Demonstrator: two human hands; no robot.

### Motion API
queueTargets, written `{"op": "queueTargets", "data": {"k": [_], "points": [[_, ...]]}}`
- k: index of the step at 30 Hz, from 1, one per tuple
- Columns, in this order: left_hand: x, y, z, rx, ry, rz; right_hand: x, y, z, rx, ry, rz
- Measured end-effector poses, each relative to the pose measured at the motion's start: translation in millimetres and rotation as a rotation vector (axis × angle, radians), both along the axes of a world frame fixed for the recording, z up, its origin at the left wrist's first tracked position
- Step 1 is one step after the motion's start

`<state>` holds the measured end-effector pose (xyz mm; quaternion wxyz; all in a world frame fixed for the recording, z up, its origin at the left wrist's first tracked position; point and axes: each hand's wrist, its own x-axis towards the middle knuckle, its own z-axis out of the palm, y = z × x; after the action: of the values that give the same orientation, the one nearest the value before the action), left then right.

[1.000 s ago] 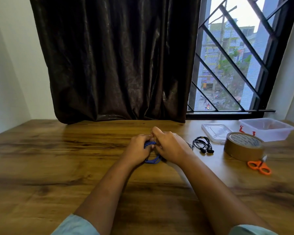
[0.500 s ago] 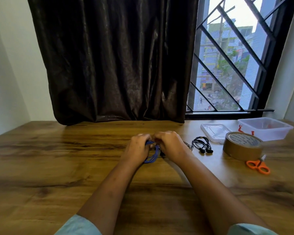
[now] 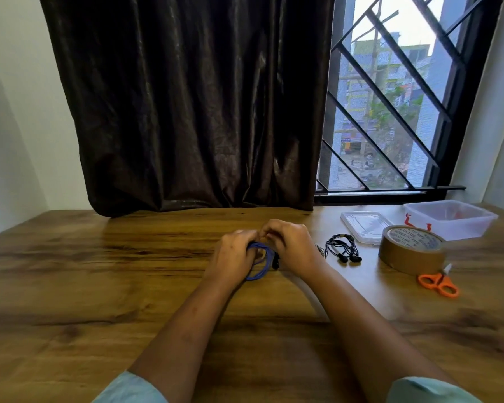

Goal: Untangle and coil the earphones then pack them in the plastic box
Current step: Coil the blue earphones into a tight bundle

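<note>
At mid-counter, both grips are clamped on the blue earphones (image 3: 259, 275): the left hand (image 3: 235, 253) curls round the coil, and the right hand (image 3: 295, 248) pinches the cord at its top. Judged step: finishing the coil. Loops are best held even and the loose end tucked in without kinking. A set of black earphones (image 3: 342, 249) lies just beside the right wrist. Beyond, on the counter (image 3: 99, 286), are the lid (image 3: 361, 225), tape roll (image 3: 412, 253), scissors (image 3: 439, 283) and open plastic box (image 3: 454, 228). Print rings the tape's core but is too blurred to read.
</note>
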<state>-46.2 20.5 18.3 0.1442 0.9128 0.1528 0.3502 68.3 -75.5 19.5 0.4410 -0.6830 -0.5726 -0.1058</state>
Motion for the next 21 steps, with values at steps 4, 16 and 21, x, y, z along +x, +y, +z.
{"op": "queueTargets", "data": {"k": [4, 16, 21], "points": [[1, 1, 0, -0.016, 0.016, 0.021, 6, -2, 1, 0.038, 0.045, 0.005], [0, 8, -4, -0.159, 0.014, 0.004, -4, 0, -2, -0.226, -0.159, 0.041], [3, 10, -6, -0.165, 0.019, -0.015, -4, 1, -5, -0.212, -0.223, -0.035]]}}
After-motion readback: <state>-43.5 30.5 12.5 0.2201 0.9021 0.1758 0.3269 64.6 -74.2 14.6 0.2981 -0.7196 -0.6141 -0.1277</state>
